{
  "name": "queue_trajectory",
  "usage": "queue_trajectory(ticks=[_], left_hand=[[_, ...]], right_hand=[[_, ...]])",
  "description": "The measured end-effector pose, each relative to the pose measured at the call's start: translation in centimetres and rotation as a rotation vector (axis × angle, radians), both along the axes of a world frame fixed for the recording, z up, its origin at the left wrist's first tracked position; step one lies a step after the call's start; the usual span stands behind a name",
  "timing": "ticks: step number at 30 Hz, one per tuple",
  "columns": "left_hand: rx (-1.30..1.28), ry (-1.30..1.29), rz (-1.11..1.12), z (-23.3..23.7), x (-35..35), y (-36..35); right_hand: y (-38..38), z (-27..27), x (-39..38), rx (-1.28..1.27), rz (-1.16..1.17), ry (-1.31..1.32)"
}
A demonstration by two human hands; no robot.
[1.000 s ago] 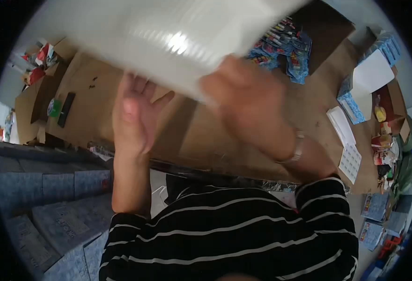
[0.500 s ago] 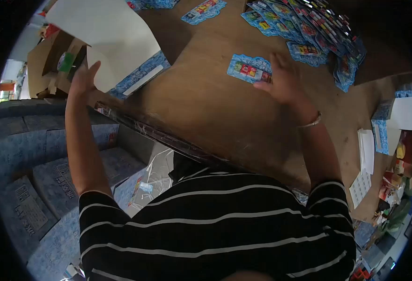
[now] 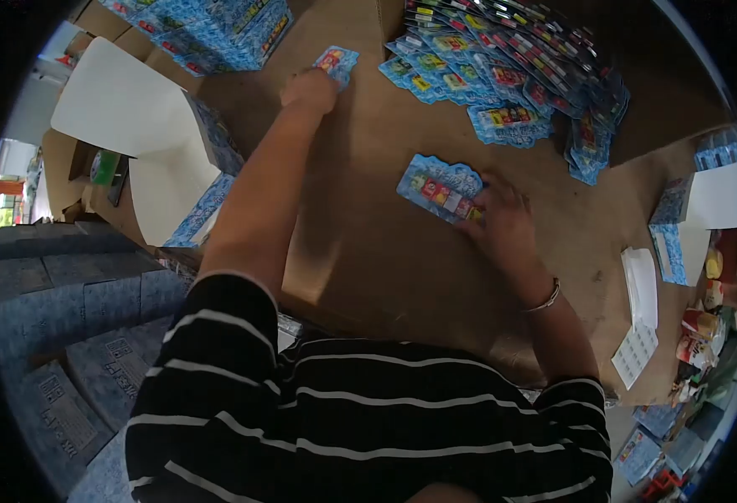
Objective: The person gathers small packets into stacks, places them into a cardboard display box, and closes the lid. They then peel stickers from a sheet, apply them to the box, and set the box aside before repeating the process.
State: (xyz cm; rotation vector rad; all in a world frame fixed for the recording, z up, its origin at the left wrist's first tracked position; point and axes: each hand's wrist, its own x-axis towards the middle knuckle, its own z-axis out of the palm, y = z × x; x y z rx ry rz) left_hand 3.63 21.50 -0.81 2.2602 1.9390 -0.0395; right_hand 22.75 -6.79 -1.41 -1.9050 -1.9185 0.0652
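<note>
Near the far side of the brown table (image 3: 368, 277), my left hand (image 3: 310, 90) has its fingers on a small blue card pack (image 3: 339, 63). Its fingertips are partly hidden by the hand. My right hand (image 3: 504, 220) grips the right end of another blue card pack (image 3: 440, 189), which lies at the middle of the table, thumb below and fingers above the edge. Beyond it spreads a large heap of similar blue packs (image 3: 477, 67), with one pack (image 3: 511, 123) at its near edge.
Stacked blue boxes (image 3: 234, 33) stand at the far left. An open white-and-blue display box (image 3: 167, 184) is at the left edge, above grey-blue cartons (image 3: 58, 285). On the right are another open box (image 3: 712, 205) and a white sticker sheet (image 3: 635, 356).
My left hand has moved from beside the white box to the far card pack. My right hand has closed on the middle pack. The view has shifted, showing the stacked boxes more fully.
</note>
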Motion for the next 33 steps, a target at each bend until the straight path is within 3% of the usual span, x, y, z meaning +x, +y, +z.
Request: queue_trajectory(ticks=[2, 4, 5, 6, 8, 10, 12, 14, 15, 16, 17, 19, 20, 22, 23, 24, 26, 27, 30, 33], left_hand=[[0.103, -0.018, -0.114, -0.4, -1.1, -3.9], [0.337, 0.026, -0.168, -2.5, -2.1, -7.7], [0.332, 0.023, -0.163, -1.6, -2.4, -9.8], [0.222, -0.075, -0.129, 0.2, -2.5, -11.5], [0.121, -0.167, -0.103, 1.4, -2.5, -13.3], [0.025, -0.509, -0.077, 0.9, -2.4, -14.8], [-0.03, -0.623, -0.116, 0.4, -1.4, -16.6], [-0.107, -0.735, -0.148, -1.1, 0.0, -17.9], [-0.141, -0.898, -0.18, -2.2, 0.7, -18.4], [-0.173, -1.062, -0.211, -1.8, 1.2, -18.8], [-0.175, -1.07, -0.214, -1.3, 0.9, -18.6], [-0.092, -0.754, -0.34, 0.2, -0.6, -17.2], [-0.094, -0.752, -0.345, 0.2, -1.0, -16.2], [0.558, -0.663, -0.503, -0.2, -1.1, -13.7], [0.196, -0.85, -0.561, -0.2, -1.7, -12.7], [0.195, -0.857, -0.563, -0.7, -2.4, -12.2], [-0.725, -1.253, -0.578, -1.7, -3.4, -11.2], [-0.514, -1.085, -0.78, -2.3, -3.7, -11.3], [-0.613, -0.867, -0.912, -0.1, -5.0, -12.4], [-0.546, -0.62, -0.864, 3.3, -5.5, -15.5]], right_hand=[[0.9, 1.0, 0.5, -0.243, -0.158, 0.093], [2.3, 0.1, 0.8, -0.209, -0.261, 0.148], [3.0, -0.3, 0.9, -0.174, -0.358, 0.193], [3.7, -0.9, 0.8, -0.176, -0.354, 0.191], [5.0, -1.8, 0.0, 0.181, -0.286, 0.289], [5.1, -1.6, -1.6, 0.143, -0.216, 0.374], [5.6, -1.4, -2.7, 0.117, -0.157, 0.453], [5.7, -1.8, -3.4, 0.015, -0.162, 0.809], [5.7, -1.8, -3.7, 0.015, -0.168, 0.803], [5.8, -1.5, -3.8, 0.019, -0.071, 0.962], [5.7, -1.2, -3.8, 0.023, 0.03, 1.117], [5.4, 0.0, -3.3, -0.024, 0.089, 1.026], [5.3, 0.3, -3.2, -0.071, 0.151, 0.943], [5.7, 0.1, -3.0, -0.109, 0.219, 0.875], [5.9, 0.0, -2.8, -0.15, 0.289, 0.803], [5.9, -0.2, -2.5, -0.15, 0.284, 0.797], [6.2, -0.8, -1.9, -0.522, 0.281, 1.128], [6.3, -2.3, -2.0, -0.509, 0.323, 1.171], [5.7, -2.9, -2.0, -0.544, 0.298, 1.179], [5.0, -0.6, -1.8, -0.498, 0.124, 1.255]])
